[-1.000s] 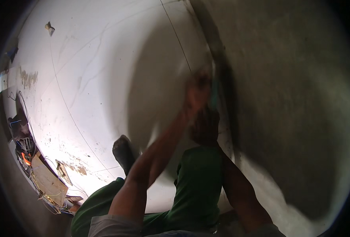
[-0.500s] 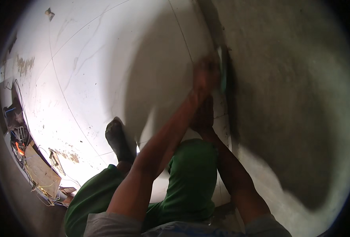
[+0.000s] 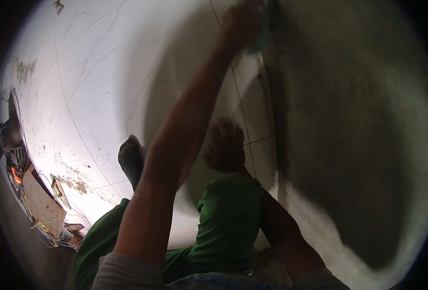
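My left hand (image 3: 243, 24) is stretched far forward to the joint between floor and wall, blurred by motion. Its fingers are closed on a flat pale green thing (image 3: 258, 41) whose kind I cannot make out; most of it is hidden by the hand or in shadow. Just beyond my right knee, my right hand (image 3: 225, 145) is low over the white tiled floor (image 3: 98, 96), fingers apart and nothing visible in it. Whether its palm touches the tile cannot be seen.
A rough grey wall (image 3: 344, 121) rises along the right, with dark shadow on it. My green-clad knee (image 3: 228, 208) and dark foot (image 3: 131, 157) are between and beside my arms. At the left lie a brown board (image 3: 42, 203), tangled wires and tools.
My left hand has slid forward along the wall's foot with the green thing. My right hand, earlier close behind the left, is now apart from it and a little farther left.
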Tool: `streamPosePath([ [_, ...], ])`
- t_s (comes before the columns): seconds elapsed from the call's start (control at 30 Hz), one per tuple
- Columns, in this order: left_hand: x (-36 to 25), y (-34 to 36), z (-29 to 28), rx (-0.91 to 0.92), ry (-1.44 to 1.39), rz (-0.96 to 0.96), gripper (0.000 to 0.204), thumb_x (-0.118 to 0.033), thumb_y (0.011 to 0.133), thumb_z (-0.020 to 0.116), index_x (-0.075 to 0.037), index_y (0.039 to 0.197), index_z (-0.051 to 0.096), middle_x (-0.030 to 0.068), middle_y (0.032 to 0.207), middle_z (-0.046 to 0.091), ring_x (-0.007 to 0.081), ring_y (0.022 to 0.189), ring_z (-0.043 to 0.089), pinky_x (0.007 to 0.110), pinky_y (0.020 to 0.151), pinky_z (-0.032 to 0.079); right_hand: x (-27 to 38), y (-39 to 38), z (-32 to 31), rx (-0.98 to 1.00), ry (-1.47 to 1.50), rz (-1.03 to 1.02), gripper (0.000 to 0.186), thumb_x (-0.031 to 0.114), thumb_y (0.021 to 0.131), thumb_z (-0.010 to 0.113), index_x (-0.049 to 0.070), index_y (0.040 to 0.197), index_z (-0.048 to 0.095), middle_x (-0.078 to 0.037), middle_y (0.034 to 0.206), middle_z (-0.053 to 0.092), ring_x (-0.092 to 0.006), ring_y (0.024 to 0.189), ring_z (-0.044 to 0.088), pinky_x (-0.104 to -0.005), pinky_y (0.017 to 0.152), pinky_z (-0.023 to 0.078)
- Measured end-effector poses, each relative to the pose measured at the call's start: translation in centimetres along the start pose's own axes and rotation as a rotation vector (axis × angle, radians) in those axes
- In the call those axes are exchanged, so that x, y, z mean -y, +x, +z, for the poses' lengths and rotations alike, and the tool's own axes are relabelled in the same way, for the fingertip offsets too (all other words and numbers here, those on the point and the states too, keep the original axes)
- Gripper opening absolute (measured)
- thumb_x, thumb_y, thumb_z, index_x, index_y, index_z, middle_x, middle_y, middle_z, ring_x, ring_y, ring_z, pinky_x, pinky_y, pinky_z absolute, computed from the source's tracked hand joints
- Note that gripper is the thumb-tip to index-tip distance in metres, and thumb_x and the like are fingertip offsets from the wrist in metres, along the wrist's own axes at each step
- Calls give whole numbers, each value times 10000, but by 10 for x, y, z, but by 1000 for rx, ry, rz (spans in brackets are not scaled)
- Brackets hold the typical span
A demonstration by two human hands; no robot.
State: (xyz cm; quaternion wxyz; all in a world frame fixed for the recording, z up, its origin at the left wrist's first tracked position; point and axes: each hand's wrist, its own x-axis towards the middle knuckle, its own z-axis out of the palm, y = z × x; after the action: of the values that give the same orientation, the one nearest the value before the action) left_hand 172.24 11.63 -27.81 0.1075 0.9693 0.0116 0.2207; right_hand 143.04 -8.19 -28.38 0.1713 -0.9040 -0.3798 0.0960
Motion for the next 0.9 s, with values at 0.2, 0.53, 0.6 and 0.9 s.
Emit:
streamPosePath([
  [0.2, -113, -162, -66, 365, -1250, -433, 428, -7, 910, 593, -73, 1322, 684, 145, 1253, 718, 301, 1154, 697, 408, 1024, 540, 13, 23, -19, 321, 73, 200, 761, 393, 906, 647, 51, 1541, 405, -240, 1582, 389, -430, 1475, 371, -656, 1168, 289],
  [0.53, 57, 35, 27, 457, -155, -233, 185, -120, 1000, 619, -49, 1160, 677, 75, 962, 717, 170, 801, 680, 335, 739, 568, 5, -1, 4, 15, -27, 7, 797, 365, 843, 686, 82, 1528, 394, -236, 1567, 389, -435, 1478, 357, -675, 1158, 289],
  [0.6, 66, 45, 59, 375, 35, -118, 181, -119, 993, 624, -33, 1143, 678, 73, 975, 714, 172, 826, 682, 331, 756, 564, 2, -5, 8, -15, -11, -2, 788, 362, 848, 677, 82, 1530, 396, -236, 1576, 379, -438, 1486, 346, -675, 1165, 283],
  [0.9, -132, -189, -81, 327, -1302, -555, 456, 28, 827, 590, -66, 1261, 694, 172, 1057, 737, 381, 1069, 703, 467, 957, 546, 8, 8, -16, 246, 41, 139, 762, 426, 919, 601, 94, 1568, 380, -225, 1620, 350, -424, 1514, 325, -660, 1191, 258],
])
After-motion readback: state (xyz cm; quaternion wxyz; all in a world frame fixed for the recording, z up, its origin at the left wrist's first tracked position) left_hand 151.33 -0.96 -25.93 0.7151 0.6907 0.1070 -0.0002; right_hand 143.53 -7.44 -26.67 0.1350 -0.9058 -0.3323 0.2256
